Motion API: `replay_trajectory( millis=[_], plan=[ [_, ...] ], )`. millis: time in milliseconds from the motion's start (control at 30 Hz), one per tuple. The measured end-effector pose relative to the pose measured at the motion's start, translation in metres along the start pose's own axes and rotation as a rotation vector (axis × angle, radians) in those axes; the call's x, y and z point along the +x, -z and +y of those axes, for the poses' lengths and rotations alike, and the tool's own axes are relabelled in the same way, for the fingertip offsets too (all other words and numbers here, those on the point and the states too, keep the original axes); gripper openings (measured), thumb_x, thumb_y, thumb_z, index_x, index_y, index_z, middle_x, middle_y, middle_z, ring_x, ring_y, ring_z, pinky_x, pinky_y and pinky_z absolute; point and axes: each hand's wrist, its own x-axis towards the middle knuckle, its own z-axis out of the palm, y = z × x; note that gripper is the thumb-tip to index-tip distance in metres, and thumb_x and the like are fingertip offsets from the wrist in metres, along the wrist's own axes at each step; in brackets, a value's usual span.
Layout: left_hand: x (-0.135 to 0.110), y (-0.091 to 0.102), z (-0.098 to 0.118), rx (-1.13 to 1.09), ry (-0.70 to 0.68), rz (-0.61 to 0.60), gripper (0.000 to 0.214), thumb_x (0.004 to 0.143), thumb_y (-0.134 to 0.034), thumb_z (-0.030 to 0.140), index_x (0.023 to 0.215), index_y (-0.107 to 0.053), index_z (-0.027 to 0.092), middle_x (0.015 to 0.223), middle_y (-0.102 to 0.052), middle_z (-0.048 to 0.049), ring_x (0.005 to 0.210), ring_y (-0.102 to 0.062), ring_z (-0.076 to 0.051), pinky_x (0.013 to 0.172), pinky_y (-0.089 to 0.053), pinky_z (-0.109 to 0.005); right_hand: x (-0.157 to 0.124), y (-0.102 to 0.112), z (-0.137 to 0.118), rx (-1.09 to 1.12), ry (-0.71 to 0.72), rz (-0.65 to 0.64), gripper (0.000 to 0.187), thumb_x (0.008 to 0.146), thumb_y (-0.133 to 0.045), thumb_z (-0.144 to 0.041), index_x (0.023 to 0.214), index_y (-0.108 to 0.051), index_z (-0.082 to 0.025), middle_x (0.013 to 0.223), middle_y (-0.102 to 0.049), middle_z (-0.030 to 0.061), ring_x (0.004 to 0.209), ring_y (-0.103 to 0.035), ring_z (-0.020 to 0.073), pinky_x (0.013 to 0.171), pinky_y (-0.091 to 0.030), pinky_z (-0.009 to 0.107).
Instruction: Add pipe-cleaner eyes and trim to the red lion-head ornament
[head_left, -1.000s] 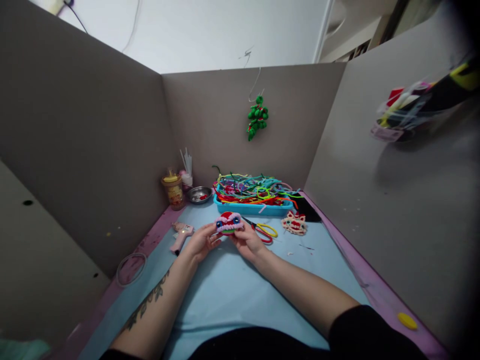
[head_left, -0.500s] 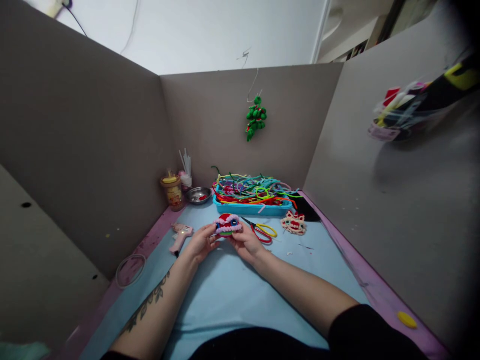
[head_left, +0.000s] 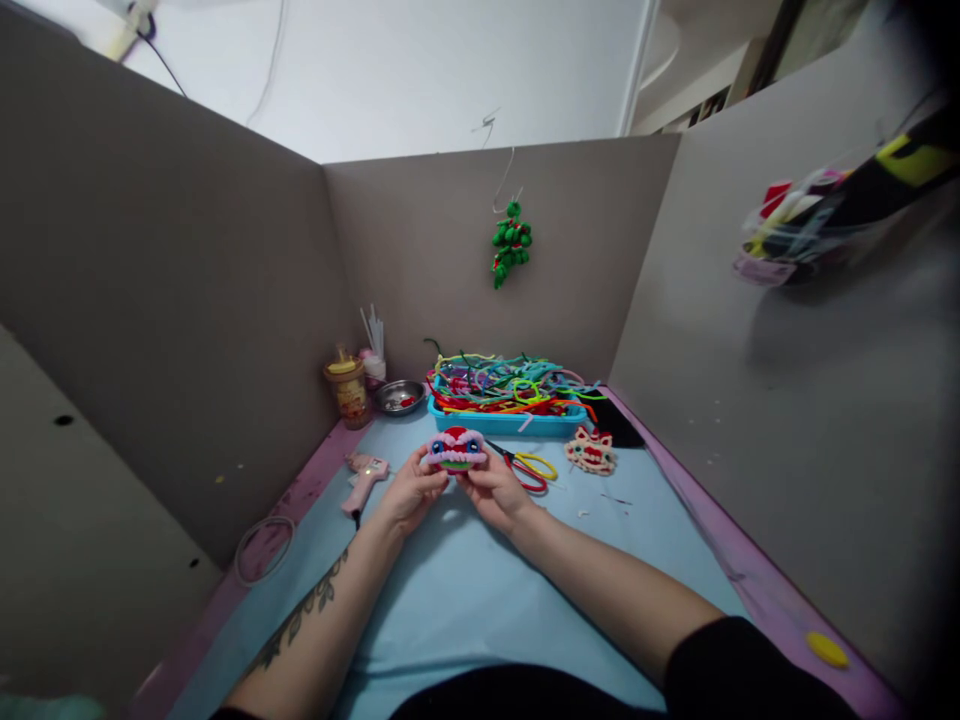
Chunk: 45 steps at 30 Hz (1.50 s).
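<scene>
Between my two hands I hold a small fuzzy lion-dance-like head (head_left: 456, 449), red with pink trim, blue eyes and a green strip below. My left hand (head_left: 416, 488) is closed on its left side, thumb in front. On the opposite side my right hand (head_left: 493, 484) pinches the lower edge. The piece is raised a little above the blue cloth (head_left: 450, 590), its front toward me. Just right of it lie scissors (head_left: 529, 468) with one yellow and one red handle. A pink glue gun (head_left: 366, 482) rests left of my left hand.
A blue tray (head_left: 487, 424) heaped with coloured pipe cleaners stands at the back. Beside it are a metal bowl (head_left: 399, 397) and a lidded cup (head_left: 349, 390). A cream and red fuzzy face (head_left: 591, 452) lies right. Grey panels (head_left: 420, 240) enclose three sides; a green ornament (head_left: 511, 243) hangs there.
The fuzzy head has turned slightly so its face points more squarely toward me. My left hand has shifted its hold, thumb now nearer the piece's lower edge. The camera view has tilted slightly.
</scene>
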Motion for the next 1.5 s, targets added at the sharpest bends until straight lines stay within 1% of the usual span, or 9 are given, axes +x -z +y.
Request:
replay_trajectory(
  millis=[133, 300, 633, 800, 867, 967, 1133, 1333, 1500],
  plan=[
    [0.0, -0.002, 0.003, 0.008, -0.046, -0.016, 0.064, 0.053, -0.078, 0.002, 0.109, -0.054, 0.021, 0.087, -0.067, -0.0005, 0.073, -0.062, -0.011, 0.066, -0.045, -0.018, -0.001, -0.005, -0.004, -0.066, 0.009, -0.016, 0.056, 0.056, -0.067, 0.001, 0.104, -0.058, -0.026, 0.103, -0.065, -0.0008, 0.093, -0.062, 0.0159, 0.076, -0.051, 0.026],
    [-0.002, -0.005, 0.008, 0.036, -0.072, -0.012, 0.058, 0.051, -0.076, 0.0, 0.102, -0.056, 0.021, 0.094, -0.066, -0.0018, 0.081, -0.062, -0.013, 0.073, -0.047, -0.022, 0.0, -0.001, -0.01, -0.1, -0.02, 0.03, 0.054, 0.056, -0.07, -0.003, 0.104, -0.059, -0.026, 0.097, -0.065, -0.0024, 0.086, -0.061, 0.0132, 0.072, -0.05, 0.024],
    [0.0, -0.002, 0.007, 0.031, -0.008, -0.009, 0.056, 0.054, -0.073, -0.001, 0.103, -0.058, 0.02, 0.089, -0.066, -0.0013, 0.071, -0.062, -0.011, 0.064, -0.047, -0.019, 0.002, 0.005, -0.009, -0.125, -0.039, 0.063, 0.054, 0.054, -0.072, -0.005, 0.102, -0.059, -0.024, 0.088, -0.065, -0.0022, 0.078, -0.061, 0.0131, 0.065, -0.048, 0.023],
    [-0.001, -0.004, 0.007, 0.009, 0.041, -0.03, 0.056, 0.055, -0.071, -0.002, 0.106, -0.059, 0.019, 0.101, -0.067, -0.0054, 0.081, -0.064, -0.015, 0.068, -0.047, -0.022, 0.003, 0.007, -0.007, -0.145, -0.037, 0.075, 0.052, 0.054, -0.07, -0.005, 0.101, -0.059, -0.024, 0.085, -0.065, -0.0024, 0.077, -0.061, 0.0141, 0.064, -0.047, 0.023],
    [-0.001, -0.004, 0.007, 0.006, 0.041, -0.039, 0.055, 0.056, -0.072, -0.001, 0.106, -0.059, 0.018, 0.102, -0.067, -0.0059, 0.084, -0.064, -0.016, 0.071, -0.047, -0.023, 0.003, 0.007, -0.006, -0.145, -0.035, 0.083, 0.051, 0.054, -0.07, -0.003, 0.1, -0.06, -0.024, 0.082, -0.065, -0.0027, 0.076, -0.061, 0.0147, 0.064, -0.047, 0.023],
    [-0.001, -0.003, 0.007, 0.009, 0.035, -0.053, 0.052, 0.056, -0.074, 0.001, 0.104, -0.059, 0.018, 0.096, -0.067, -0.0047, 0.081, -0.064, -0.015, 0.072, -0.047, -0.023, 0.004, 0.008, -0.005, -0.142, -0.027, 0.086, 0.051, 0.053, -0.069, -0.002, 0.098, -0.06, -0.024, 0.079, -0.065, -0.0031, 0.074, -0.06, 0.0143, 0.063, -0.047, 0.023],
    [-0.003, -0.004, 0.007, 0.036, 0.058, -0.05, 0.051, 0.059, -0.077, 0.006, 0.104, -0.058, 0.018, 0.091, -0.067, -0.0031, 0.074, -0.063, -0.013, 0.067, -0.047, -0.021, 0.003, 0.006, -0.006, -0.132, -0.015, 0.067, 0.049, 0.054, -0.067, -0.001, 0.098, -0.06, -0.023, 0.082, -0.066, -0.0022, 0.076, -0.061, 0.0147, 0.065, -0.048, 0.023],
    [-0.003, -0.005, 0.006, 0.071, 0.003, -0.086, 0.054, 0.059, -0.078, 0.009, 0.108, -0.057, 0.019, 0.095, -0.068, -0.0054, 0.077, -0.063, -0.015, 0.067, -0.046, -0.022, 0.001, 0.002, -0.008, -0.132, -0.032, 0.075, 0.048, 0.055, -0.068, -0.003, 0.098, -0.06, -0.023, 0.085, -0.066, -0.0019, 0.077, -0.062, 0.0155, 0.065, -0.048, 0.024],
    [-0.001, -0.005, 0.006, 0.048, -0.038, -0.058, 0.058, 0.056, -0.078, 0.005, 0.108, -0.057, 0.018, 0.097, -0.067, -0.0057, 0.082, -0.064, -0.016, 0.07, -0.046, -0.021, 0.0, 0.005, -0.009, -0.147, -0.054, 0.078, 0.049, 0.055, -0.072, -0.006, 0.099, -0.059, -0.024, 0.085, -0.065, -0.0018, 0.076, -0.061, 0.0145, 0.062, -0.048, 0.023]
  ],
)
